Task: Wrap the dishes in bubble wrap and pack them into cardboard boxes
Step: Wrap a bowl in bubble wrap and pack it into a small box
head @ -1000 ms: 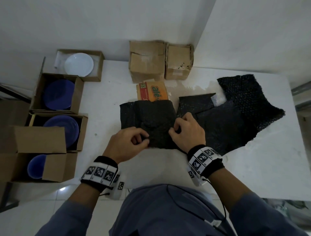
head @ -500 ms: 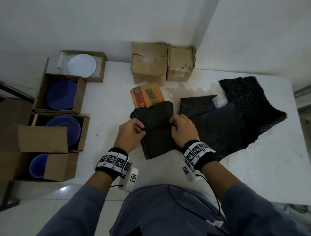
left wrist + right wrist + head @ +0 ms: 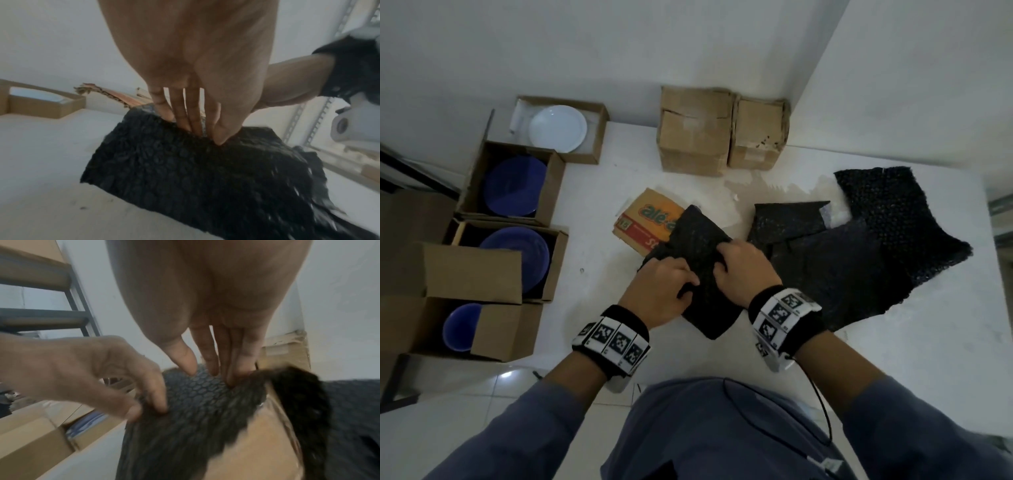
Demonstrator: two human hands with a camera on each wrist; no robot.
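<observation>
A bundle of black bubble wrap is tilted diagonally above the white table; what is inside it is hidden. My left hand pinches its left fold, thumb and fingers dug into the wrap. From the other side my right hand grips it, fingertips pressed into the bubbles. Open cardboard boxes at the left hold a white plate, two blue plates and a blue bowl.
A flattened orange carton lies just behind the bundle. Loose black bubble wrap sheets cover the table's right side. Two closed cardboard boxes stand against the back wall. A metal rack shows in the wrist views.
The wrap lay flat and wide a second ago. Both hands have folded it narrower, turned it diagonal and raised it, moving away from me towards the orange carton.
</observation>
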